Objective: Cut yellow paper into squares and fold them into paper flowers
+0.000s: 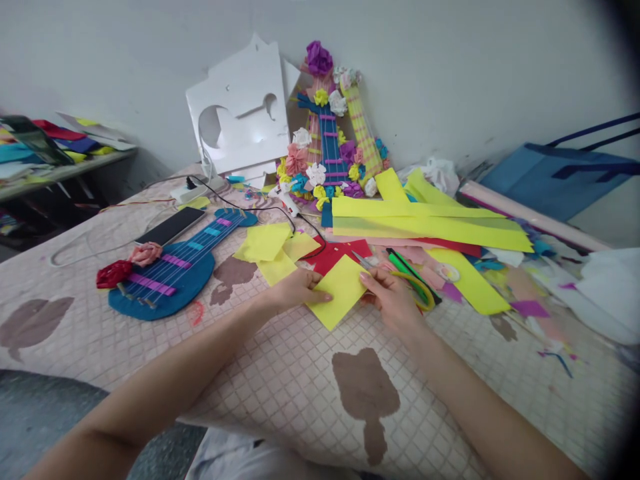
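Observation:
Between my hands is a square of yellow crepe paper (338, 291), turned with one corner toward me. My left hand (296, 291) pinches its left corner, thumb on top. At the opposite corner my right hand (393, 297) is closed on the paper's edge. Scissors with yellow handles (424, 293) lie by my right hand, partly hidden by it; I cannot tell whether the hand touches them. More yellow paper squares (265, 241) lie just beyond my left hand. Red paper (340, 253) is spread behind the held square.
A blue paper guitar (193, 280) with roses lies left, beside a black phone (173, 225). A glue gun (285, 199) stands behind, its cord crossing the table. Decorated guitars (330, 147) lean on the wall. Yellow strips (425, 223), a green cutter (411, 275) and scraps cover the right.

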Demonstrator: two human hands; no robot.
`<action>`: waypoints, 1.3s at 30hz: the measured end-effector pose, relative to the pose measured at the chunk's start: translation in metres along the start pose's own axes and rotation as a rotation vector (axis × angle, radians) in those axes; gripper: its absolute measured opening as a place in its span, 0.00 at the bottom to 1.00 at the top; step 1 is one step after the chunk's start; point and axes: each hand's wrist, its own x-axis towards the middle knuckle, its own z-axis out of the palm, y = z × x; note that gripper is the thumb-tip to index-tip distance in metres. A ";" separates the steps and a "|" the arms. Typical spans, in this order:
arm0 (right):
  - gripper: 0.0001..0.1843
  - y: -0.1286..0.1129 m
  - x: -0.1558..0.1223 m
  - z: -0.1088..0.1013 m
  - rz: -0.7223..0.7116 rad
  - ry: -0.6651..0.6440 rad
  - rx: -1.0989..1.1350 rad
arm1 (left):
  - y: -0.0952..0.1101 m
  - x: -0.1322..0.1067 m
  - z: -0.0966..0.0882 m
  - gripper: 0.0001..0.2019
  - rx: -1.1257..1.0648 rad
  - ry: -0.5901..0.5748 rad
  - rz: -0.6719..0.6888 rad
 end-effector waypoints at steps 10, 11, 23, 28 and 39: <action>0.14 -0.001 0.000 -0.001 -0.018 -0.011 -0.083 | 0.005 -0.005 0.001 0.13 0.237 -0.023 0.059; 0.13 0.001 0.001 -0.001 -0.022 0.000 -0.089 | 0.005 -0.005 0.001 0.13 0.242 -0.026 0.059; 0.14 0.000 0.002 0.001 -0.032 -0.005 -0.143 | 0.006 -0.008 0.005 0.11 0.206 -0.116 0.030; 0.14 0.002 0.003 0.003 -0.041 0.015 -0.164 | 0.004 -0.007 0.007 0.10 0.196 -0.168 0.001; 0.14 -0.004 0.003 -0.009 -0.040 -0.080 -0.242 | 0.005 -0.007 -0.001 0.12 0.228 -0.109 0.018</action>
